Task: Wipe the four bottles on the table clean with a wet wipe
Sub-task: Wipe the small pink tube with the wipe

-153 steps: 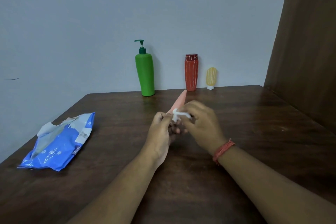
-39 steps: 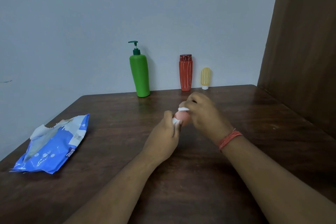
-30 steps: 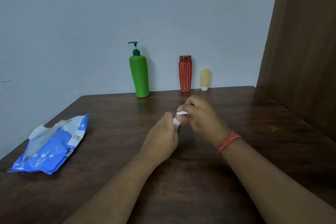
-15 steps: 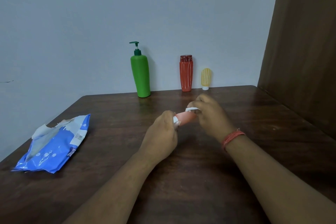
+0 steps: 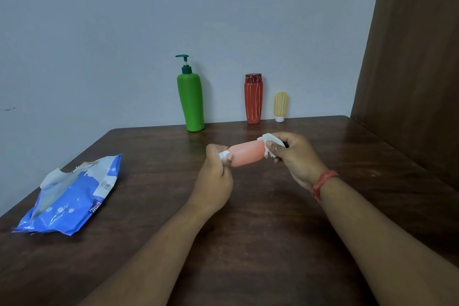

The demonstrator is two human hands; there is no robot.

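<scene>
A dark brown wooden table (image 5: 248,243) carries everything. At its far edge, around twelve o'clock, a green pump bottle (image 5: 190,104) stands upright; toward one o'clock stand a red bottle (image 5: 253,99) and, just beside it, a small yellow bottle (image 5: 281,105) on its white cap. At nine o'clock lies an opened blue wet-wipe pack (image 5: 72,195).

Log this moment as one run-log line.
left hand: grips pink bottle cap end | right hand: wet wipe on other end | bottle: held horizontal
</scene>
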